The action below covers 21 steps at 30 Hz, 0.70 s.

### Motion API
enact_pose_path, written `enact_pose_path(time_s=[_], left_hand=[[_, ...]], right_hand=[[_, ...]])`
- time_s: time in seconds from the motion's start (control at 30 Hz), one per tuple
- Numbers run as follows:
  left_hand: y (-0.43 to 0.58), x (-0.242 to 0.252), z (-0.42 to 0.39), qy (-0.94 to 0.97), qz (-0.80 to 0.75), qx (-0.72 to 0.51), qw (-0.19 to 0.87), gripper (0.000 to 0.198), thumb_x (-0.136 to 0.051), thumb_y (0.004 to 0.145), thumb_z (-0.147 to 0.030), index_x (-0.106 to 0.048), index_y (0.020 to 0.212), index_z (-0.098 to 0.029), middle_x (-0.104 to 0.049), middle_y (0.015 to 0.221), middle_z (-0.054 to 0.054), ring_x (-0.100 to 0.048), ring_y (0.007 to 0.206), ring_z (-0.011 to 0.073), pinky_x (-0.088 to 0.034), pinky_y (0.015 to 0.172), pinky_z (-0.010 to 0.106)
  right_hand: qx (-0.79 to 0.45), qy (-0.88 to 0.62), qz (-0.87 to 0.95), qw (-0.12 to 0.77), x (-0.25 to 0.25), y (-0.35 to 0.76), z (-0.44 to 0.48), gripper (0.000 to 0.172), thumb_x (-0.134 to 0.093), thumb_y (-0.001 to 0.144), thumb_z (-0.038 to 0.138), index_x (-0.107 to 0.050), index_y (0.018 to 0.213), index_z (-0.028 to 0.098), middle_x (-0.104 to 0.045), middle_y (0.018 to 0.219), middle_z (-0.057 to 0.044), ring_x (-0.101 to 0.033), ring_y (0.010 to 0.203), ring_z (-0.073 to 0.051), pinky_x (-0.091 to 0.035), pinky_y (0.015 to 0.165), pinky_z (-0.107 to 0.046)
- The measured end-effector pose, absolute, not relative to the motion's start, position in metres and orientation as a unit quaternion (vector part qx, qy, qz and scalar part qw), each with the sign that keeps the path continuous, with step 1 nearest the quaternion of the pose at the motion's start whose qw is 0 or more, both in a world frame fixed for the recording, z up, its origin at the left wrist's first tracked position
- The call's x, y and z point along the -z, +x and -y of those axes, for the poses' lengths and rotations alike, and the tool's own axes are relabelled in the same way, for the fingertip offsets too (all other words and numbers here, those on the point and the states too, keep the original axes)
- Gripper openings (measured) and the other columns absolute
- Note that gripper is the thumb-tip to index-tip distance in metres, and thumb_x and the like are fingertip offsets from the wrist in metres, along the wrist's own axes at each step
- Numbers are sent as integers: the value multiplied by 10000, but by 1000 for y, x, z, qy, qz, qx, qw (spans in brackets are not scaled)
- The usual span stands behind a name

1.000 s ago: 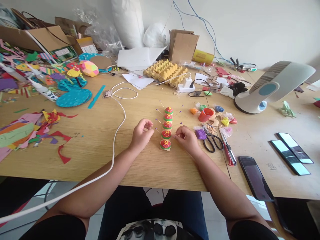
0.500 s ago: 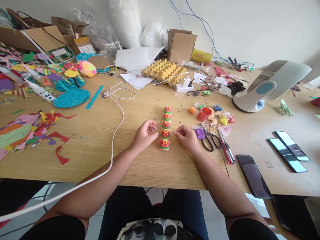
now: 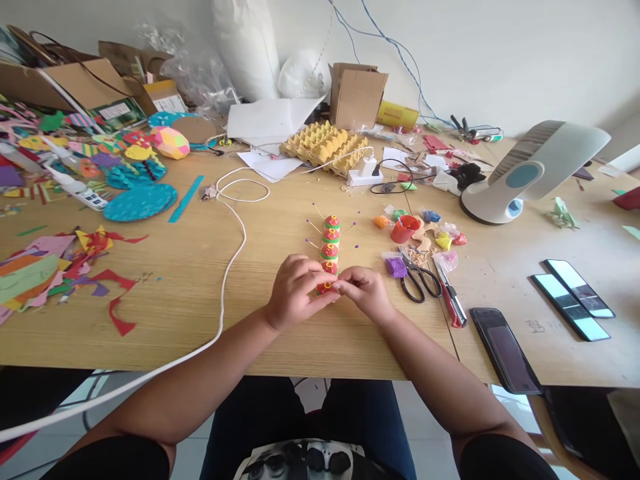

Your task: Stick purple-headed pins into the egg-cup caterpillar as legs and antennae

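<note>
painted cups (image 3: 329, 251), red on top with yellow loops and green around the base, stand in a row at the middle of the worktop (image 3: 185, 300), running away from the person. at the far left, paper scraps (image 3: 33, 270) lie in a loose heap, with a white glue bottle (image 3: 77, 185) beyond them. next come a blue oval (image 3: 140, 203) and a blue strip (image 3: 186, 199), well apart from the cups. a white cable (image 3: 233, 257) curls across the wood. the left hand (image 3: 303, 291) is at the near end of the row, fingers curled, partly hiding the nearest cups; i cannot tell whether it grips anything. thin sticks (image 3: 315, 227) with purple tips poke out on both sides of the row. the right hand (image 3: 364, 291) has thumb and forefinger pinched close to the left fingertips; anything between them is too small to make out. further right lie a purple packet (image 3: 397, 268), a red tub (image 3: 405, 229), scissors (image 3: 420, 277), a cutter (image 3: 453, 300) and a dark phone (image 3: 505, 350).
</note>
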<state>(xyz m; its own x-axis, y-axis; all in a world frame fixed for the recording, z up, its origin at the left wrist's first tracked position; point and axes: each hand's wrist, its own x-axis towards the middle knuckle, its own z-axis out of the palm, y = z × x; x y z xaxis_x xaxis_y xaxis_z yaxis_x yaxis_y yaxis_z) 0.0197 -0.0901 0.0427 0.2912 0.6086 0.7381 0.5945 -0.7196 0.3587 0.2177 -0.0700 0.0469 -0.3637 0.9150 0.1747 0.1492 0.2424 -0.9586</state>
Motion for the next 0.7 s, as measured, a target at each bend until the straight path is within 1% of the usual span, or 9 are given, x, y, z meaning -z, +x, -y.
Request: enact_pose_path(time_s=[0.17, 0.37, 0.47, 0.53, 0.63, 0.7], left_hand=[[21, -42, 91, 809, -343, -476, -23, 261, -807, 792, -312, -687, 1023, -298, -684, 885, 9, -595, 897, 193, -486, 896, 367], [21, -47, 90, 816, -347, -462, -24, 108, -736, 856, -289, -715, 962, -296, -700, 812, -3, -610, 831, 176, -504, 884, 360], [20, -47, 89, 811, -348, -469, -24, 112, -737, 854, -271, -726, 962, -301, -715, 815, -7, -626, 821, 169, -515, 870, 356], [19, -47, 88, 805, -346, -481, -30, 137, -752, 842, -256, -734, 968, -305, -729, 833, -8, -638, 829, 169, -523, 857, 351], [16, -45, 87, 801, -350, -485, -25, 161, -759, 837, -250, -746, 985, -312, -751, 873, -6, -655, 863, 176, -532, 842, 351], [15, -43, 86, 799, -364, -478, -12, 143, -742, 851, -253, -752, 983, -308, -760, 894, -1, -662, 878, 183, -534, 842, 360]], right_hand=[[-465, -355, 705, 401, -53, 214, 79, 455, -713, 810, 621, -683, 646, 198, -645, 602, -21, -556, 565, -138, -439, 564, -266], [-490, -332, 712, 378, -56, 217, 74, 455, -702, 827, 608, -703, 653, 187, -656, 607, -29, -566, 564, -137, -444, 563, -260], [-499, -326, 716, 363, -56, 220, 73, 432, -667, 863, 591, -733, 740, 183, -656, 629, -27, -566, 578, -137, -442, 561, -254], [-514, -316, 715, 352, -55, 222, 74, 455, -608, 900, 603, -742, 802, 180, -672, 667, -34, -591, 609, -146, -461, 584, -259], [-517, -319, 712, 353, -54, 223, 74, 529, -526, 927, 643, -719, 760, 181, -674, 678, -42, -613, 650, -164, -492, 637, -286], [-494, -345, 702, 380, -53, 224, 73, 524, -518, 926, 650, -720, 773, 191, -659, 665, -37, -609, 657, -170, -498, 653, -299]])
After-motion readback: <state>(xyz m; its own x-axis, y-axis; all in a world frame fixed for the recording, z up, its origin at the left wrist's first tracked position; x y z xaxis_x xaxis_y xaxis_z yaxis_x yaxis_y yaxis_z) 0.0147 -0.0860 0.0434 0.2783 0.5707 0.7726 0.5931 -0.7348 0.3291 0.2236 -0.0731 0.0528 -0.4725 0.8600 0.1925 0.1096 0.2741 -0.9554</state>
